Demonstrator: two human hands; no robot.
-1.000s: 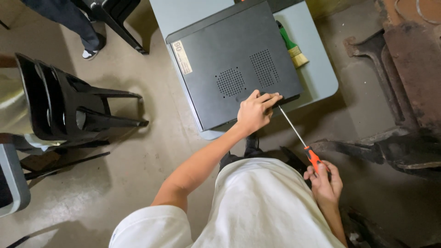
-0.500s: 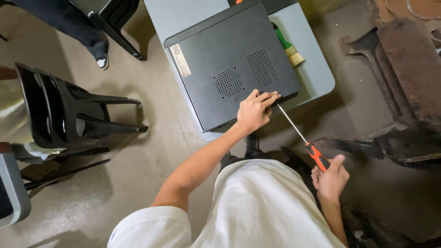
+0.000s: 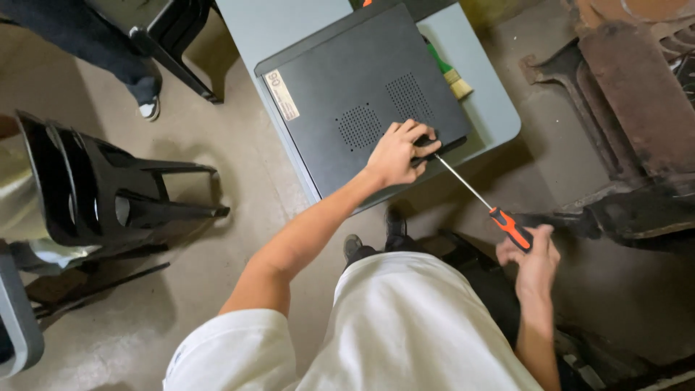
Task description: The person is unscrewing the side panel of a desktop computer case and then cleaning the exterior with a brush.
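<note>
The left arm reaches forward, nearly straight, and the left hand (image 3: 398, 153) rests palm-down on the near right corner of a dark grey computer case (image 3: 358, 101), its fingers curled over the edge where the screwdriver's tip meets the case. The right hand (image 3: 532, 257) is drawn back close to the body, its grip closed around the orange-and-black handle of a long screwdriver (image 3: 481, 201).

The screwdriver's long axis runs diagonally, handle low and to the right, thin metal shaft pointing up and left toward the case's corner. The case lies flat on a pale grey tabletop (image 3: 492, 119), beside a green-handled brush (image 3: 449, 69). Stacked black plastic chairs (image 3: 94, 192) stand on the floor to the left.
</note>
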